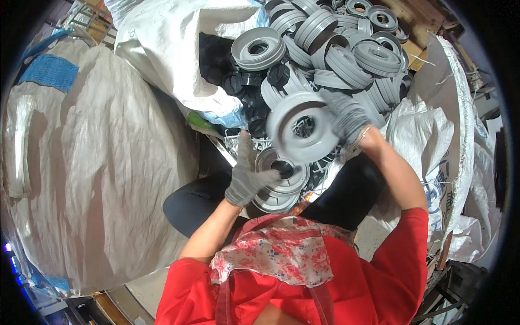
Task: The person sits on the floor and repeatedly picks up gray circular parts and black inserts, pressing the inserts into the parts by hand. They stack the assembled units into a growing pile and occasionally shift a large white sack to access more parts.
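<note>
My right hand [348,116], in a grey knit glove, grips the right edge of a large round grey plastic part [283,138] with a hole at its centre. The part is tilted and slightly blurred above my lap. My left hand [246,176], also gloved, has its fingers spread apart. Its thumb reaches over a smaller grey round part [295,189] lying between my knees. A black cap [282,167] sits at the middle of that part, near the thumb tip; whether they touch I cannot tell.
Several ribbed grey rings [342,65] are heaped ahead and to the right. Several black caps [250,79] spill from a white woven sack [162,54]. Another bulky sack [124,162] stands at my left, and white sacking [414,130] at my right.
</note>
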The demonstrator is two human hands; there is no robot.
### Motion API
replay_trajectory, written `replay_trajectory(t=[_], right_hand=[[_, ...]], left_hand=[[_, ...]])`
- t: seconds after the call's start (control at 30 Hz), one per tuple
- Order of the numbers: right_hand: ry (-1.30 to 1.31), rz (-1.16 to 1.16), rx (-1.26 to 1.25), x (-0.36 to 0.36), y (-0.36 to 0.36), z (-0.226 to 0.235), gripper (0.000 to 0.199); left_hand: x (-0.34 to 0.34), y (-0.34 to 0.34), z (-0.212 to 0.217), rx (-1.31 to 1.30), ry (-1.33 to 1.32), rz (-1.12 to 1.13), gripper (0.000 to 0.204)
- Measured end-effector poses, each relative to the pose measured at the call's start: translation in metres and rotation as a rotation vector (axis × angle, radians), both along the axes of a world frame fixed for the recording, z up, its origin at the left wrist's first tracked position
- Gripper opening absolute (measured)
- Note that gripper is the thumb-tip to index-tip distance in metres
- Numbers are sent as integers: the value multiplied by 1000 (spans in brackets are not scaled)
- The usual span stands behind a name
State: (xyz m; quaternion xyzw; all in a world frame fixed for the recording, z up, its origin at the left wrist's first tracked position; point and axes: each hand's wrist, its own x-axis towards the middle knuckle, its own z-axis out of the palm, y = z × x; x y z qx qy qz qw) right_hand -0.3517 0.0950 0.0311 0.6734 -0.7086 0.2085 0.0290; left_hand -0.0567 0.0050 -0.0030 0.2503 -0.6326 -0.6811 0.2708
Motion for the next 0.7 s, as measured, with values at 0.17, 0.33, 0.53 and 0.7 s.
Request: replay_trajectory(t=[0.17, 0.33, 0.53, 0.7], right_hand=[[-187, 69, 162, 53, -80, 36, 34], [617, 50, -31, 8, -136, -10, 28], [-145, 321, -254, 85, -76, 9, 21], [-570, 212, 131, 109, -29, 2, 64]], left_hand=[[8, -17, 36, 691, 299, -39, 59], [15, -29, 40, 725, 203, 234, 46], [16, -26, 30, 660, 81, 288, 49], [0, -2, 34, 739, 175, 173, 46]])
